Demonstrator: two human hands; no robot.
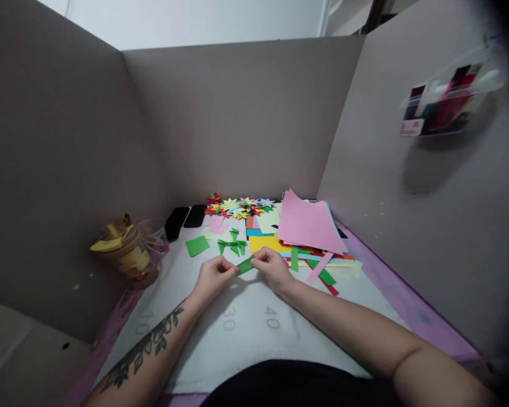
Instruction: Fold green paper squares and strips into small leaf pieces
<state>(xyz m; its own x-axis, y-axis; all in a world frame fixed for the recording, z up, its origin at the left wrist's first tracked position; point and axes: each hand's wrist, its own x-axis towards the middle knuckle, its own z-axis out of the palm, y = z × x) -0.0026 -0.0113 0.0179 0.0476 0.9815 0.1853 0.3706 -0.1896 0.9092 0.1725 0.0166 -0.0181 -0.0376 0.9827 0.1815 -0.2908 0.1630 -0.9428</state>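
A small piece of green paper (245, 265) is stretched between my hands, just above the white cloth (246, 356). My left hand (216, 274) pinches its left end between thumb and fingers. At the right end, my right hand (275, 268) grips it the same way. Behind my left hand lies a flat green paper square (197, 246). Several folded green paper pieces (232, 244) sit just beyond the held paper. To the right are loose paper strips (320, 268) in green, pink and red.
Folded paper stars (240, 207) are heaped at the back. Pink sheets (307, 223) lie on coloured paper at the right. Two black flat objects (185, 217) rest at back left, near a brown container (129, 254). Grey panels (241, 118) enclose three sides; a clear holder (445, 107) hangs right.
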